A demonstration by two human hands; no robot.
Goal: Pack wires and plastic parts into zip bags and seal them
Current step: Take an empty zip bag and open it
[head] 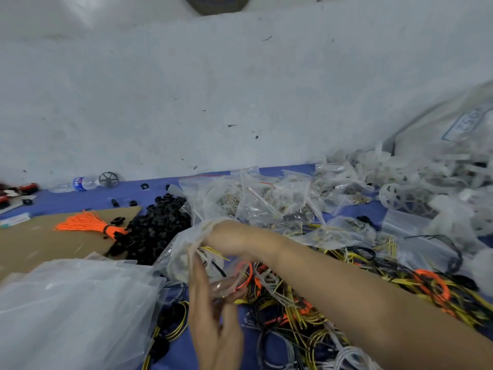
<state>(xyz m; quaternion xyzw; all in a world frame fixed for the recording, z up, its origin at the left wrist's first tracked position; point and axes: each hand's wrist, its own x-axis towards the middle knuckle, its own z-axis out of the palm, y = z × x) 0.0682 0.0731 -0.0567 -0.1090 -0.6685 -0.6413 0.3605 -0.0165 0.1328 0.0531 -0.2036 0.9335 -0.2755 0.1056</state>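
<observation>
A clear zip bag (178, 263) hangs at centre over the blue table cover (186, 343). My left hand (210, 311) reaches up from the bottom edge, its fingers and thumb pinching the bag's lower mouth. My right hand (216, 233) comes in from the right with a bent wrist. Its fingers are down in the bag's opening, blurred behind plastic. Yellow and black wires (213, 253) stick out there. A tangle of loose yellow, black, orange and white wires (306, 311) lies under my right forearm. A heap of black plastic parts (157, 225) sits left of the bag.
A stack of empty clear bags (66, 303) lies at the lower left over brown cardboard (32, 241), which carries an orange wire bundle (88, 224). Filled zip bags (266, 198) pile up behind. White plastic wheels (400, 193) are at the right and a water bottle (80, 183) by the wall.
</observation>
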